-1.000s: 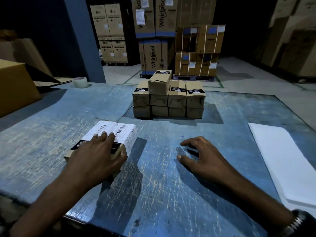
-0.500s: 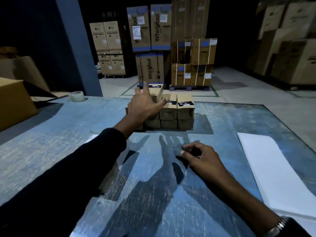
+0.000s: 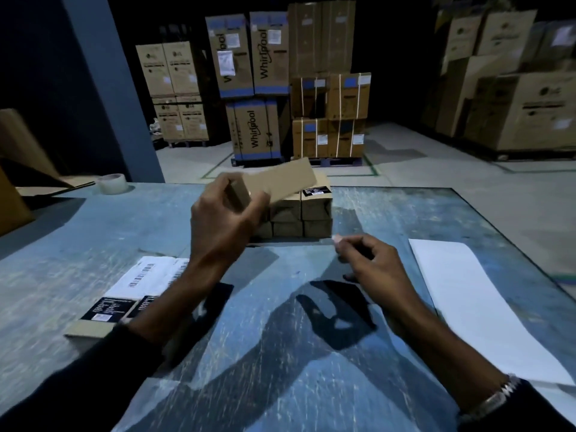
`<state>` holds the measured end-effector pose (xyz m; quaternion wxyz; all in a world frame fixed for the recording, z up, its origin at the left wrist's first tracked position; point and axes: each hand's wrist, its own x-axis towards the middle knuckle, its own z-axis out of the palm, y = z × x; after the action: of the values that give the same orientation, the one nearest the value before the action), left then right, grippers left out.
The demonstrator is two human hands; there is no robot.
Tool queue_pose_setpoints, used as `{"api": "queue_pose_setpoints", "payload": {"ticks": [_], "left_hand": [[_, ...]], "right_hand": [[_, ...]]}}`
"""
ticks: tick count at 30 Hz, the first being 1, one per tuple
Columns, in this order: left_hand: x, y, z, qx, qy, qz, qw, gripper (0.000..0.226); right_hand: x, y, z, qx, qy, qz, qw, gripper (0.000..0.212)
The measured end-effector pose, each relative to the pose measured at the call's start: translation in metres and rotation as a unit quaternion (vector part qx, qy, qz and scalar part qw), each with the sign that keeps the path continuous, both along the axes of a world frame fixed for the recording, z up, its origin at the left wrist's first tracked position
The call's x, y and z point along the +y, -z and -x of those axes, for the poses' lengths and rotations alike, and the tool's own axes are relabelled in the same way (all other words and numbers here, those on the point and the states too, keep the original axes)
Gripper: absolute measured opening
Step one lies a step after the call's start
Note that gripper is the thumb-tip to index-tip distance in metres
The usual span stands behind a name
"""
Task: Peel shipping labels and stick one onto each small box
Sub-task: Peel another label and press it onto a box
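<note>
Cardboard small box (image 3: 274, 185) now off the stack (image 3: 299, 213) and in the air, tilted, left hand (image 3: 224, 226) gripping its near end; half a second ago that hand was only touching the top box. Right hand (image 3: 371, 263) has lifted off the table (image 3: 280, 353), fingers curled with fingertips pinched together; can't tell if they hold anything. Two labelled boxes (image 3: 124, 294) lie side by side at near left, white barcode labels on top, partly behind the left forearm. White sheet (image 3: 467, 307) lies at right, tape roll (image 3: 112, 183) at far left edge.
</note>
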<state>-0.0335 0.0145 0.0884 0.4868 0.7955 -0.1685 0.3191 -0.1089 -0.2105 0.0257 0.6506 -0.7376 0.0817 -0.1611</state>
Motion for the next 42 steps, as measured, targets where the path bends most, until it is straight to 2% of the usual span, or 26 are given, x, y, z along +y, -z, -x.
{"api": "queue_pose_setpoints", "payload": {"ticks": [2,4,7,9,12,14,16,20,23,25,28,31,34,42], "left_hand": [[0.006,0.014,0.03,-0.004,0.056,-0.004,0.998,0.039],[0.01,0.033,0.052,0.02,0.111,-0.013,0.994,0.042],[0.008,0.063,0.074,0.039,0.127,-0.047,0.99,0.038],[0.005,0.075,0.086,0.022,0.131,-0.067,0.989,0.038],[0.003,0.081,0.094,-0.046,0.179,-0.139,0.973,0.052],[0.003,0.084,0.099,-0.07,0.221,-0.181,0.956,0.057],[-0.001,0.089,0.104,-0.077,0.253,-0.204,0.943,0.051],[-0.007,0.094,0.107,-0.063,0.322,-0.158,0.931,0.034],[-0.009,0.088,0.097,-0.057,0.308,-0.136,0.94,0.022],[-0.009,0.087,0.078,-0.012,0.294,-0.163,0.942,0.044],[-0.011,0.083,0.053,0.075,0.339,-0.219,0.912,0.091],[-0.02,0.078,0.045,0.08,0.334,-0.275,0.898,0.114],[-0.023,0.079,0.049,0.029,0.3,-0.309,0.902,0.114],[-0.001,0.082,0.057,0.04,0.253,-0.345,0.903,0.106]], "right_hand": [[-0.008,-0.012,0.001,-0.012,0.012,-0.069,0.997,0.044],[-0.023,-0.022,0.003,0.043,-0.005,-0.108,0.993,0.065],[-0.039,-0.031,0.011,0.208,-0.09,-0.03,0.974,0.079],[-0.038,-0.029,0.014,0.248,-0.111,0.042,0.961,0.066],[-0.036,-0.026,0.011,0.221,-0.103,0.087,0.966,0.045],[-0.038,-0.022,0.007,0.194,-0.111,0.088,0.971,0.042],[-0.038,-0.017,0.005,0.18,-0.112,0.078,0.974,0.046],[-0.034,-0.01,0.004,0.143,-0.075,0.112,0.981,0.041],[-0.037,-0.016,0.007,0.146,-0.055,0.137,0.978,0.044],[-0.042,-0.026,0.012,0.173,-0.075,0.156,0.969,0.046],[-0.045,-0.037,0.016,0.19,-0.14,0.142,0.961,0.042],[-0.035,-0.036,0.017,0.183,-0.192,0.148,0.953,0.04],[-0.029,-0.037,0.019,0.186,-0.244,0.146,0.94,0.04],[-0.052,-0.045,0.022,0.136,-0.201,0.116,0.963,0.032]]}}
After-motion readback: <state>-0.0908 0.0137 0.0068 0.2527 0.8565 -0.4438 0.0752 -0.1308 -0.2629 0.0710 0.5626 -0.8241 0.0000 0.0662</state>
